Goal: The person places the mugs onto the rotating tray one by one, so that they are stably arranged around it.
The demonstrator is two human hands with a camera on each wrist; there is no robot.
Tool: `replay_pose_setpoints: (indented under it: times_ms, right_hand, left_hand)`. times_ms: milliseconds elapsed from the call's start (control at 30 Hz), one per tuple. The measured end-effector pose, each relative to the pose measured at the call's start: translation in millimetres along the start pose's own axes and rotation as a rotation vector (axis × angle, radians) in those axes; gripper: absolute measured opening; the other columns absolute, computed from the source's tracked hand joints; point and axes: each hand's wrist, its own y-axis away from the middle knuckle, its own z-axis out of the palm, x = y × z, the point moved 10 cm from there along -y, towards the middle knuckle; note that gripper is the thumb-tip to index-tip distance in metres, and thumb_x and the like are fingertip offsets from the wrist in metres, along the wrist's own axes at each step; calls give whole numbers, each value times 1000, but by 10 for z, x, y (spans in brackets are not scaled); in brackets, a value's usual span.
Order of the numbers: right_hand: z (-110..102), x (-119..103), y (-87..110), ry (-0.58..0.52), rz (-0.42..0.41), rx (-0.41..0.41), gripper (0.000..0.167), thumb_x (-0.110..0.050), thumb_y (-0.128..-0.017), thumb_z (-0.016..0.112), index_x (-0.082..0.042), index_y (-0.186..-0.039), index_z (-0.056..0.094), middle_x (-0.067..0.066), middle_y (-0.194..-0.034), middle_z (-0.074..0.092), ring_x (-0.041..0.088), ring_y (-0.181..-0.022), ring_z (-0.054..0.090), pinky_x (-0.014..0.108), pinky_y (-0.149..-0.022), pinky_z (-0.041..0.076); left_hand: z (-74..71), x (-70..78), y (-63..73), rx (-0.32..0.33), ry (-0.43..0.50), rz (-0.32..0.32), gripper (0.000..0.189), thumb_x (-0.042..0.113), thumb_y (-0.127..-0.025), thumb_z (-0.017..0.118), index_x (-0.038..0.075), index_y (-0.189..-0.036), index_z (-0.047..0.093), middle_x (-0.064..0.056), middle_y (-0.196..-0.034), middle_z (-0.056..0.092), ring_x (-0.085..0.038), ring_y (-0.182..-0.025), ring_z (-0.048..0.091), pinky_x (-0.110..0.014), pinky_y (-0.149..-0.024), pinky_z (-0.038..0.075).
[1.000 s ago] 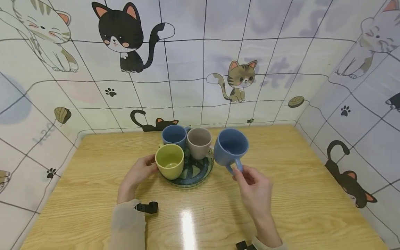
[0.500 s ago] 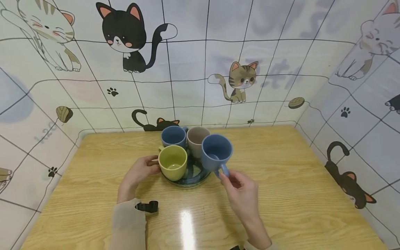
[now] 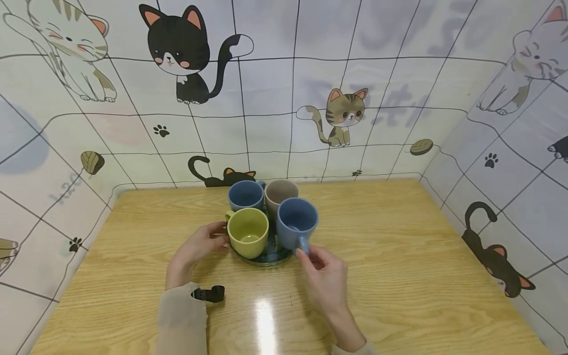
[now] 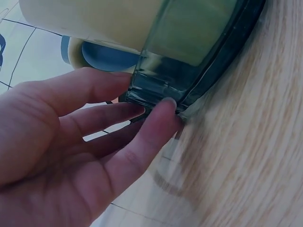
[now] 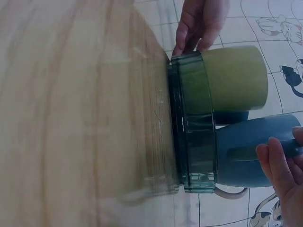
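A round, dark-tinted glass tray (image 3: 267, 260) carries a yellow mug (image 3: 247, 245) at the front left. Behind that stand a second blue mug (image 3: 245, 194) and a greyish-beige mug (image 3: 280, 189). My left hand (image 3: 198, 245) pinches the tray's left rim beside the yellow mug; in the left wrist view the thumb (image 4: 142, 146) lies on the glass edge. With my right hand (image 3: 326, 276) I grip the handle of a blue mug (image 3: 289, 230) at the tray's front right. Whether its base touches the tray cannot be told; the rim hides it.
The wooden table (image 3: 386, 256) runs back to a wall sheet printed with cats (image 3: 191, 59) and grid lines. A black wrist camera (image 3: 213, 294) sits on the left sleeve. Bare wood lies on both sides of the tray.
My right hand has carried the blue mug leftward and down, from beside the tray to its front right. The left hand stays at the tray's rim; the yellow mug appears slightly farther right.
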Motion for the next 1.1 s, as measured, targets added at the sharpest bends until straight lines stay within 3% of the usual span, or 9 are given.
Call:
replay_pose_setpoints:
  times_ms: [133, 200, 367, 433, 1100]
  right_hand:
    - [56, 6, 5, 8, 42, 9, 6, -5, -82, 79, -5, -88, 76, 1, -77, 71, 15, -63, 67, 26, -57, 57]
    - [71, -93, -4, 26, 57, 15, 6, -1, -81, 78, -1, -86, 75, 4, -75, 71, 16, -62, 66, 26, -56, 56]
    - [149, -50, 5, 52, 87, 6, 5, -4, -81, 79, -4, -82, 75, 0, -72, 69, 13, -61, 64, 26, -56, 55]
    - [187, 71, 17, 50, 97, 4, 5, -8, -81, 80, -8, -82, 75, -5, -72, 69, 10, -61, 64, 26, -56, 55]
    - [366, 187, -12, 94, 230, -41, 11, -15, -79, 83, -8, -80, 75, -3, -68, 68, 10, -60, 63, 24, -52, 53]
  left_hand:
    - [7, -30, 5, -14, -1, 1, 57, 3, -97, 56, -9, -147, 32, -29, -144, 40, -32, -110, 60, -43, -89, 54]
    - [6, -46, 8, -16, -3, -7, 58, 5, -97, 58, -8, -147, 32, -28, -145, 39, -31, -111, 59, -42, -89, 54]
    - [14, -58, 20, -27, 8, -25, 60, 5, -96, 60, -8, -147, 32, -28, -140, 46, -33, -117, 56, -42, -89, 54]
    - [13, -60, 28, -30, 9, -32, 61, 5, -95, 60, -8, -147, 31, -29, -137, 48, -33, -116, 56, -42, -90, 53]
    - [16, -67, 34, -25, -17, -54, 62, 6, -93, 62, -7, -146, 33, -29, -133, 50, -32, -112, 59, -41, -90, 53]
